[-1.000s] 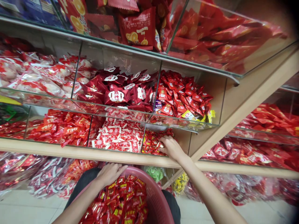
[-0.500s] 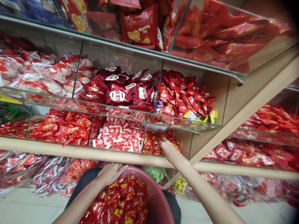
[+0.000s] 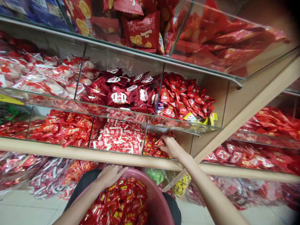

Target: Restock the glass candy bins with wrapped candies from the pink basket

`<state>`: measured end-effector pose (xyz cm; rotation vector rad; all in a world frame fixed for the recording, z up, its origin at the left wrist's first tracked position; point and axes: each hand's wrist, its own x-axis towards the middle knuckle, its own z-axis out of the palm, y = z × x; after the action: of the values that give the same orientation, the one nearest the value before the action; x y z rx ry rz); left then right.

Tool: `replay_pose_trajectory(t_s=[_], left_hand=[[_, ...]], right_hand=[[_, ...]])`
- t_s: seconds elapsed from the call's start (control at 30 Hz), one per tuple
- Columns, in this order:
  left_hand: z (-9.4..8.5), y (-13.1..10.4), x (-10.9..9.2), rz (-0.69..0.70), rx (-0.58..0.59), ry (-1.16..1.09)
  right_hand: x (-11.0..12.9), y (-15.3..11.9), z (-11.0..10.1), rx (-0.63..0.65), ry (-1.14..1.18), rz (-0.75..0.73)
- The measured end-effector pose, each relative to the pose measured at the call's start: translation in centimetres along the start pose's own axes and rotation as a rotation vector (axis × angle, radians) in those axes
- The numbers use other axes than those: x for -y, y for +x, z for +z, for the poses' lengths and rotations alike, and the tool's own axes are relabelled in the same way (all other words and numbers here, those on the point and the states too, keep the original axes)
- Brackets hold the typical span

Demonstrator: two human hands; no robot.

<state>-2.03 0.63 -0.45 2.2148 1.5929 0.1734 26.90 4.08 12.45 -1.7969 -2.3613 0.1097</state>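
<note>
My left hand (image 3: 111, 175) lies over the far rim of a pink plastic basket (image 3: 161, 200), its fingers closed on the edge. Inside the basket is a heap of red wrapped candies (image 3: 126, 200) with yellow lettering. My right hand (image 3: 170, 147) reaches into the rightmost bin of the low shelf, fingers curled around red wrapped candies (image 3: 160, 143). More of the same red and yellow candies (image 3: 150, 145) lie beneath and left of it. My fingers partly hide how many are in the grip.
Red-and-white candies (image 3: 119, 136) fill the neighbouring bin. Above, a glass-fronted shelf holds dark red packets (image 3: 119, 97) and small red packets (image 3: 178, 93). A slanting wooden post (image 3: 234, 122) stands right of my right hand. Bagged sweets (image 3: 51, 176) lie under the wooden ledge (image 3: 77, 153).
My right hand's fingers, stretched over the candies before, have curled in and closed among them. The left hand and the basket have stayed in place.
</note>
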Motion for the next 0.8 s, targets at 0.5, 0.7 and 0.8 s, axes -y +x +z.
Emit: replay_pose_trajectory(t_s=[0.5,0.7,0.8], left_hand=[[0.3,0.1,0.1,-0.012,0.012,0.005],[0.1,0.0,0.0,-0.022,0.022,-0.008],[0.0,0.1,0.0,-0.038,0.031,-0.007]], right_hand=[[1.6,2.1,2.1,0.097,-0.062,0.155],[1.3,2.2,1.8,0.099,-0.08,0.156],[1.3,2.1,1.8,0.105,-0.103,0.189]])
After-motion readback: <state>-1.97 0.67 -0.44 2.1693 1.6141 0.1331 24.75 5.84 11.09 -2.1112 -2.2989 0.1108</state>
